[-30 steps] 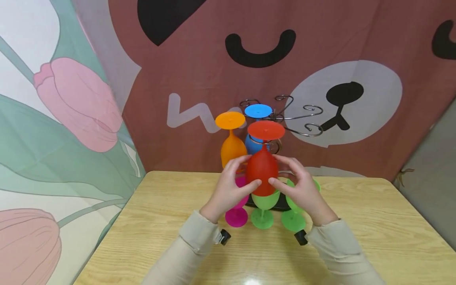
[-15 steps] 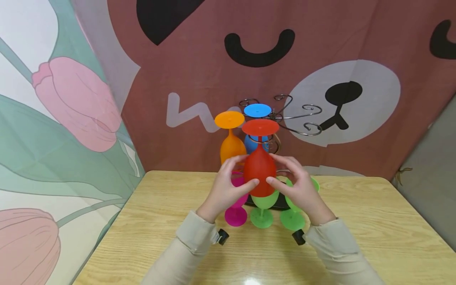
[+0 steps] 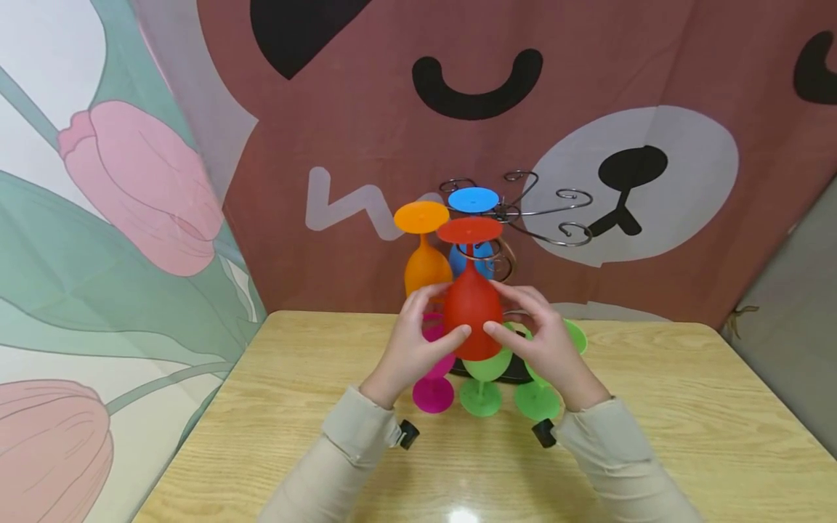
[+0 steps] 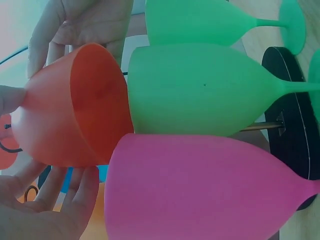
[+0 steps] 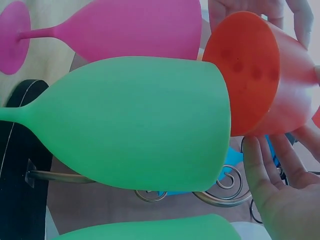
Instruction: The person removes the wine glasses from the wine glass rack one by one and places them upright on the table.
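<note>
Upside down, a red plastic goblet (image 3: 472, 312) hangs between both hands, its foot up and its open rim down. My left hand (image 3: 417, 345) grips the bowl from the left, thumb in front and fingers behind. From the other side my right hand (image 3: 549, 345) holds it the same way. The goblet's stem is close to a curled hook of the metal rack (image 3: 546, 216); whether it sits inside the hook I cannot tell. Just behind hang an orange goblet (image 3: 426, 272) and a blue goblet (image 3: 474, 200), both inverted.
Upright below the hands stand a magenta goblet (image 3: 433, 394), a middle green goblet (image 3: 482, 399) and a right green goblet (image 3: 538, 402). The rack's black base (image 3: 519, 372) is partly hidden behind them on the wooden table (image 3: 294, 407). A patterned cloth (image 3: 340, 276) hangs behind.
Both hands have shifted the red goblet slightly left, its foot moving left towards the orange one and the stem nearing the rack's curl. The standing goblets have stayed put.
</note>
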Motion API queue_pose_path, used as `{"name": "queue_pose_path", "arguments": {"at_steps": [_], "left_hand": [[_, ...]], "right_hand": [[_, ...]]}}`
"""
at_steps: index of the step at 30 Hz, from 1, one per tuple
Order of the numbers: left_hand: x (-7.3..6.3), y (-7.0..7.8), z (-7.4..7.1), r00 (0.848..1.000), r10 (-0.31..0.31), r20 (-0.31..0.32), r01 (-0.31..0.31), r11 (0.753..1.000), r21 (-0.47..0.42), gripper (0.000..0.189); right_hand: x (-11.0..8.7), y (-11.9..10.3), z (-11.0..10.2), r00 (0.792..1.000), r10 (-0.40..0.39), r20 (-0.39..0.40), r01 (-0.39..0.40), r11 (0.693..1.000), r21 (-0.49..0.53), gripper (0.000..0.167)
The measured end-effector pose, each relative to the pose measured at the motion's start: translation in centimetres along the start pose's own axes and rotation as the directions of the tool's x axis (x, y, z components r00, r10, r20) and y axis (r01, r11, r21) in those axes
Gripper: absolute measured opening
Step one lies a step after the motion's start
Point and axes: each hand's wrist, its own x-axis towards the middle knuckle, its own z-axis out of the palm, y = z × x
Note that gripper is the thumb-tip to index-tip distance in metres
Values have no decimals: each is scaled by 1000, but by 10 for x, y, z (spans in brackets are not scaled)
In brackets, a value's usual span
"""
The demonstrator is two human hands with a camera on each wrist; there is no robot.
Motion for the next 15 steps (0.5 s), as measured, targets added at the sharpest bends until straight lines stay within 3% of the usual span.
{"name": "queue_pose_path", "arguments": {"at_steps": [15], "left_hand": [[0,4,5,1000,-2,-26,1,999,-46,64]], "right_hand": [[2,-1,2,999,37,-29,-37,999,16,56]]}}
